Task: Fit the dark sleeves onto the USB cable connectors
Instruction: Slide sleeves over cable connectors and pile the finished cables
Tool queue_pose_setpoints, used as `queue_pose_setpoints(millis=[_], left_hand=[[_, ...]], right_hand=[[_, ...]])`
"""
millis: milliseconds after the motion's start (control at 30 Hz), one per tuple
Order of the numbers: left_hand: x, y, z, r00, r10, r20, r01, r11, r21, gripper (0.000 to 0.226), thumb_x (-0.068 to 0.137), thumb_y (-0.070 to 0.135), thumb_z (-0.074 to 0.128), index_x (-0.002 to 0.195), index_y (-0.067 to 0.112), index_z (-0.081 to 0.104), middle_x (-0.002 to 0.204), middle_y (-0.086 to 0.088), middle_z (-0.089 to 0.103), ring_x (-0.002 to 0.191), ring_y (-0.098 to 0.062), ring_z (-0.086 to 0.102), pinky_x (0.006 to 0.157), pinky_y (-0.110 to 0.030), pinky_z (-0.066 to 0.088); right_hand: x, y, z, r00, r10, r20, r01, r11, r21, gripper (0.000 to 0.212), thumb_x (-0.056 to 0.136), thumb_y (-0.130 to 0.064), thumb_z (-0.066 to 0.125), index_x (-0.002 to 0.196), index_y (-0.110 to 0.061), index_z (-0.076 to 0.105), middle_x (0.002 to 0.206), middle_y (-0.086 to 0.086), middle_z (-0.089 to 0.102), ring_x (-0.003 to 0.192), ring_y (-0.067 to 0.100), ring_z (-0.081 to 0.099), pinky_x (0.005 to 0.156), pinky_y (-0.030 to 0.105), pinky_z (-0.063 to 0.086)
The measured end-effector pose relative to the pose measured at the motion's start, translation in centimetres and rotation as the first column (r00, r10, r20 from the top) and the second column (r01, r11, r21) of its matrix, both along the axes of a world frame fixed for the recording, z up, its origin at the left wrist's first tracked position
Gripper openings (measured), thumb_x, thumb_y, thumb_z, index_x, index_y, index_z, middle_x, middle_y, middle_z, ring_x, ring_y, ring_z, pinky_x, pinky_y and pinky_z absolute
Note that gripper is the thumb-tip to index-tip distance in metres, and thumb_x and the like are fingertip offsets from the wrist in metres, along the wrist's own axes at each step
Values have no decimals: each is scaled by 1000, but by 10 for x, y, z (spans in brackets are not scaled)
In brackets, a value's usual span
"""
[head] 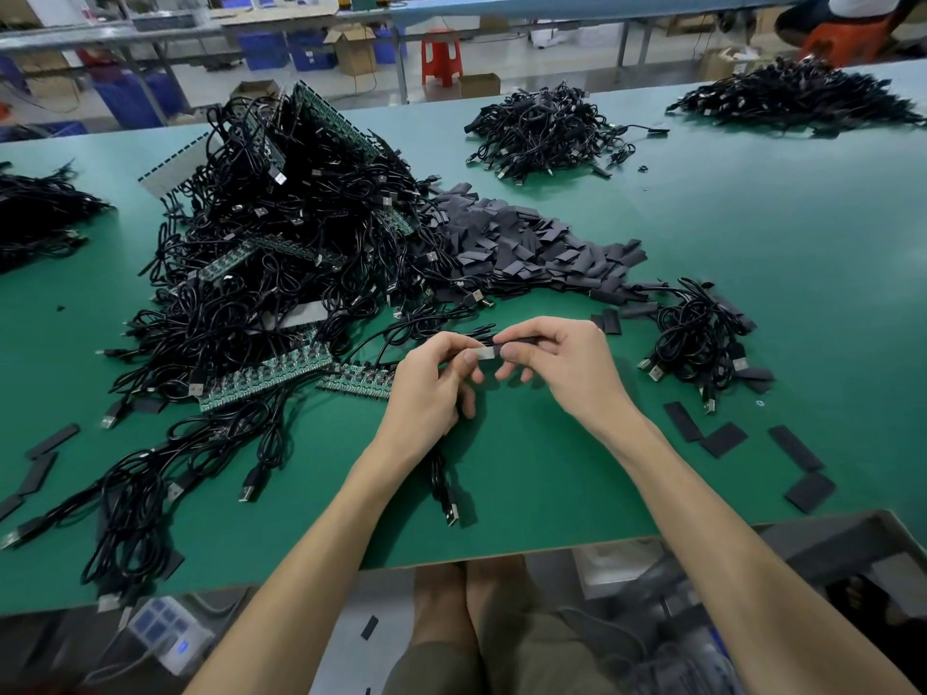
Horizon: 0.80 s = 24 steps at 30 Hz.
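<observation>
**Item 1. Left hand (431, 388).** Thumb and forefinger are pinched on the pale connector (480, 354) of a black USB cable (441, 481), with the other fingers loosely curled beneath. The cable drops under the palm toward the near edge of the workbench (552, 494) and ends in a USB-A plug (452, 514) lying on the green surface. The grip probably serves to hold the connector stiff and level.

**Item 2. Right hand (572, 363).** Thumb and forefinger are clamped on a dark sleeve (519, 340), whose open end meets the connector tip. The remaining fingers are bent and slightly apart. The sleeve seems to be at the start of sliding on; how far it has gone cannot be told. Both hands are raised above the middle of the near edge.

**Item 3. Stock.**
- A sleeve heap (526, 243) lies at the bench centre, beyond the hands.
- A large cable heap (281, 253), tangled with green circuit-board strips (261, 376), touches the left side of the sleeve heap.
- A small cable bundle (702, 338) sits right of the right hand, probably finished pieces.
- Loose sleeves (797, 448) lie toward the near right corner.

**Item 4. Surroundings.**
- Further cable heaps sit along the far edge (542, 127) and at the left edge (40, 218).
- Loops from the large heap reach just beside the left hand and could snag the trailing cable.
</observation>
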<state>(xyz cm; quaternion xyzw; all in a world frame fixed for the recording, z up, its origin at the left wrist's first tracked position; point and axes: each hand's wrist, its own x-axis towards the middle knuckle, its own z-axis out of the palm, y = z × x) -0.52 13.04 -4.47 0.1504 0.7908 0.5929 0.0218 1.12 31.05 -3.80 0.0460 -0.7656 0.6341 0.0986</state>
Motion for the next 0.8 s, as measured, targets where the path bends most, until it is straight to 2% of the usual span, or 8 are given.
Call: queue_pose_setpoints(millis=[233, 433, 633, 800], left_hand=[[-1, 0, 3, 998, 54, 42, -56, 998, 39, 17, 107, 6, 48, 107, 0, 64, 69, -2, 57, 37, -14, 47, 32, -20, 29], [-1, 0, 3, 996, 47, 71, -51, 997, 57, 16, 107, 7, 49, 108, 1, 64, 71, -1, 58, 40, -16, 47, 33, -19, 29], [-1, -2, 4, 997, 22, 72, -27, 997, 74, 17, 107, 7, 48, 108, 0, 63, 70, 3, 57, 40, -14, 46, 33, -18, 28], [1, -2, 5, 998, 30, 60, -33, 997, 66, 18, 108, 6, 47, 107, 0, 64, 69, 0, 54, 39, -13, 45, 32, -19, 28]], right_hand=[[0, -3, 1, 1000, 15, 10, -15, 1000, 28, 24, 87, 2, 73, 91, -21, 77, 70, 2, 77, 66, 14, 74, 58, 16, 49], [0, -2, 2, 998, -60, -19, 59, 998, -10, 22, 87, 2, 74, 91, -19, 78, 73, 0, 77, 68, 12, 75, 58, 16, 47], [1, -3, 4, 999, -43, -19, 43, 998, -40, 20, 86, 5, 74, 92, -14, 79, 80, 6, 79, 70, 17, 76, 57, 17, 48], [1, -3, 3, 999, -31, -9, 31, 999, -35, 20, 86, 4, 74, 93, -13, 79, 76, 6, 78, 69, 17, 76, 57, 16, 48]])
